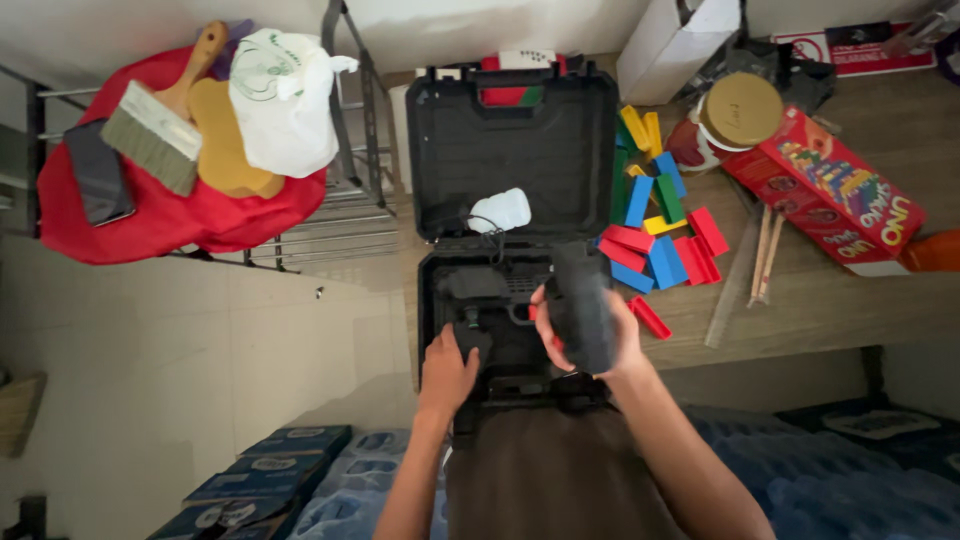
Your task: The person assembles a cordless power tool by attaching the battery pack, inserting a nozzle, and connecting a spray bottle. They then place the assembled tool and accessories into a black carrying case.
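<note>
An open black plastic tool case lies on the wooden table in front of me, lid raised away from me. My right hand grips a dark block-shaped tool part over the case's lower half. My left hand rests inside the lower tray, fingers on a small black piece. A white charger-like item with a black cable sits at the hinge.
Several coloured wooden blocks lie right of the case, with a red game box, a round tin and wooden sticks. Left, a rack holds a red cloth, brush, white bag.
</note>
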